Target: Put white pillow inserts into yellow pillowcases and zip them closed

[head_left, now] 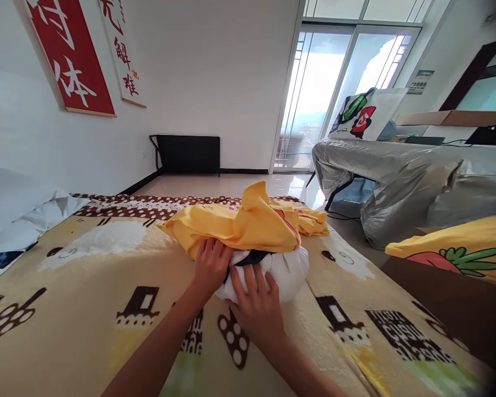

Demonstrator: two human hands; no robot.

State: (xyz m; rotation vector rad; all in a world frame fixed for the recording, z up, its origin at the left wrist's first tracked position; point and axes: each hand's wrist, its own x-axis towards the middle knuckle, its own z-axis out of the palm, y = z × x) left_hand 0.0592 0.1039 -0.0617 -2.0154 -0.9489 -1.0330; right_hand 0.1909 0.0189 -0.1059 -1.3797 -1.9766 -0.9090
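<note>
A plump white pillow (291, 271) lies on the patterned blanket (149, 342) in front of me, its far part under a yellow pillowcase (231, 226) that is bunched and creased. My left hand (210, 264) is closed on the pillowcase's near edge, at the pillow's left side. Just right of it, my right hand (258, 298) presses on the white pillow with its fingers spread. A dark band of cloth (254, 257) shows between the pillowcase and the pillow. The fingertips of my left hand are partly hidden by the fabric.
At the right, a cardboard box (430, 298) holds another yellow cloth piece (458, 251) with a carrot print. Behind it stands a table with a silver cover (355, 157), bearing a printed bag (367, 113). White bedding (16, 201) lies at the left.
</note>
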